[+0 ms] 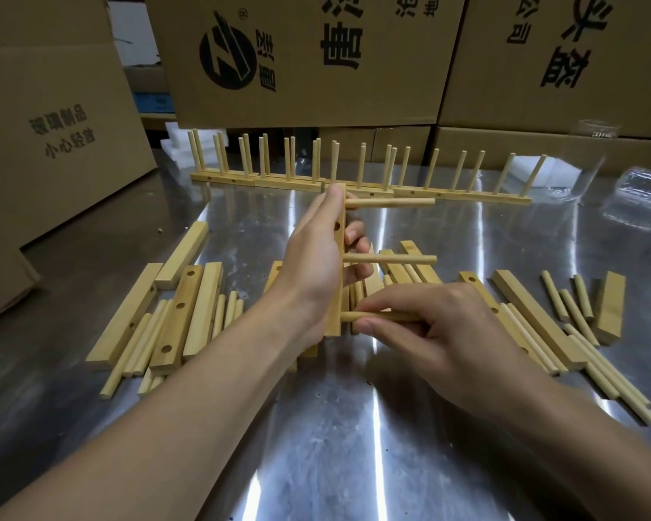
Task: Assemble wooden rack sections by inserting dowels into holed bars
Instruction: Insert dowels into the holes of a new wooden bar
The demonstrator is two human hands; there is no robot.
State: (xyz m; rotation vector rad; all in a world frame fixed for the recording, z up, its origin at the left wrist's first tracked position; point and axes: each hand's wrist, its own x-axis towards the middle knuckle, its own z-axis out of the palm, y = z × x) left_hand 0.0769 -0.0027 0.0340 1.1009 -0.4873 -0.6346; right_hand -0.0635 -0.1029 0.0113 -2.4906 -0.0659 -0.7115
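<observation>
I've got the bar (pixel 339 235) stood on end in my left hand (pixel 312 268), with the fingers wrapped round it from behind so the holed face looks toward my right hand (pixel 440 332). Two dowels (pixel 391 259) already stick out sideways from it, one above the left hand's fingers and one between them. A bare hole shows between the two.

My right hand pinches a third dowel (pixel 376 316) between thumb and fingertips. Its tip touches the bar's low end, and I judge it is just entering the hole there. Holding the bar upright lets me push straight in against the palm.

Left of the left hand lie loose bars (pixel 183 314), and right of the right hand loose dowels (pixel 579 310), all on the shiny metal surface (pixel 354 445). Beyond both hands stands a row of finished sections (pixel 354 188), pegs up.

The cardboard box (pixel 53 137) far left carries mirror-reversed print, 玻璃制品 and 小心轻放. The boxes behind show a round logo (pixel 228 56) with ® and big characters I can't read surely.
</observation>
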